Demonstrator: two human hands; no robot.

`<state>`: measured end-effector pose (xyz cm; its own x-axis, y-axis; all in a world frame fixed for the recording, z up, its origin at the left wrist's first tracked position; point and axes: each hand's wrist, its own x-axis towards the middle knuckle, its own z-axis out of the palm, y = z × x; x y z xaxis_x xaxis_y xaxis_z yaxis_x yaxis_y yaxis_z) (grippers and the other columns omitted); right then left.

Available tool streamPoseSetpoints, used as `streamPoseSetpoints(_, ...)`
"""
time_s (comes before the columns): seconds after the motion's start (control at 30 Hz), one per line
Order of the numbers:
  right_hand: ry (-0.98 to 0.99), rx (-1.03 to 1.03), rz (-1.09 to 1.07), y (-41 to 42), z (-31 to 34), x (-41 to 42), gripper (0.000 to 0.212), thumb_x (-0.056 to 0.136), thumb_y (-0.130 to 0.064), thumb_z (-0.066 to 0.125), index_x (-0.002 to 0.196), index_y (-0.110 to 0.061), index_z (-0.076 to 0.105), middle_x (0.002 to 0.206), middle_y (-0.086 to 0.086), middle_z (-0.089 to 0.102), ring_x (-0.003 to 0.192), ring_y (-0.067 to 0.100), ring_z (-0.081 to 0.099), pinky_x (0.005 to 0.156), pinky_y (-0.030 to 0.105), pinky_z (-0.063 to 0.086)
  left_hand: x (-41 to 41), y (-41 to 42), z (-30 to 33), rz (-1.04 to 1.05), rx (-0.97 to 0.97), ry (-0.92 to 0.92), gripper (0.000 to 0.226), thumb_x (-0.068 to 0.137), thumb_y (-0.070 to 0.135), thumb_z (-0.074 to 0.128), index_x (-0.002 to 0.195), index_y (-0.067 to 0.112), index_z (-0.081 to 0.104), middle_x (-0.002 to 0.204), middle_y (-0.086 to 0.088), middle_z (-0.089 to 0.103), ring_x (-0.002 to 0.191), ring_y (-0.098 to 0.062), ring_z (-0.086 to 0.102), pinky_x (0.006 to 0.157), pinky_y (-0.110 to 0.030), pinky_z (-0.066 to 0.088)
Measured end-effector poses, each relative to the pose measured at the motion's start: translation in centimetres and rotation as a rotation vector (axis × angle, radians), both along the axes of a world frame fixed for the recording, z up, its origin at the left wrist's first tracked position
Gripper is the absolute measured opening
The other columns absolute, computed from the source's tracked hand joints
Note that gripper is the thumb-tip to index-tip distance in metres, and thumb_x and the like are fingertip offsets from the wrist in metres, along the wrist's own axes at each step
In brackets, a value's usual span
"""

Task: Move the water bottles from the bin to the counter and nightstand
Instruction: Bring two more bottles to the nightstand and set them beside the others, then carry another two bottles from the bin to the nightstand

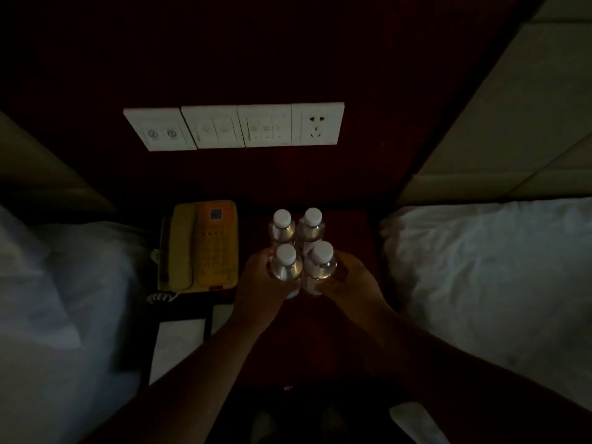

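There is one view only, from a camera on the person's head, so no second view shares any of the scene. It looks forward and steeply down between two beds, close over the left hand (256,283) and right hand (349,277). Just beyond the fingertips lies the dark nightstand (349,225), and further beyond them the wall with its switch panel (234,128). The wide lens bends the edges, and the room is dim.

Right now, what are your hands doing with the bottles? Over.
Left hand grips front-left bottle. Right hand grips front-right bottle. Two back bottles stand on nightstand. Phone beside them, clear.
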<state>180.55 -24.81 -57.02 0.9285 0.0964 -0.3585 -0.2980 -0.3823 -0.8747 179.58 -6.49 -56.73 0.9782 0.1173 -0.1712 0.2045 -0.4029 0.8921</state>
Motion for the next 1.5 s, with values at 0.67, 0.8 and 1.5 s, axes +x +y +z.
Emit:
streamPoseSetpoints(0.67,0.012,0.004,0.016,-0.1,-4.2,2.7,0.061,0.073,-0.024,0.085,0.107,-0.062,0.051,0.117,-0.019,0.064,0.101,-0.001,0.066,0.071,0.015,0.057,1.4,0.3,-3.5,0.083,-0.134,0.100,0.059,0.076,0.009,0.085,0.120,0.029,0.051,0.119,0.002,0.068,0.103,-0.003,0.070,0.078,-0.020,0.057)
streamPoseSetpoints(0.8,0.052,-0.090,0.080,-0.5,-4.3,2.4,0.086,0.069,-0.017,0.086,0.142,-0.034,0.042,0.140,-0.004,0.050,0.125,0.017,0.055,0.094,0.043,0.057,0.9,0.3,-3.6,0.045,-0.033,0.166,0.088,0.069,0.006,0.089,0.141,0.014,0.039,0.138,-0.006,0.056,0.125,-0.019,0.058,0.103,-0.044,0.052)
streamPoseSetpoints(1.5,0.309,-0.094,0.610,20.7,17.8,-1.3,0.025,0.102,-0.015,0.051,0.082,-0.007,0.063,0.081,0.011,0.064,0.071,0.022,0.066,0.072,0.034,0.057,-10.5,15.2,20.2,0.687,-0.206,0.035,0.018,0.098,0.005,0.055,0.113,0.010,0.063,0.082,-0.002,0.063,0.065,-0.013,0.063,0.051,-0.018,0.048)
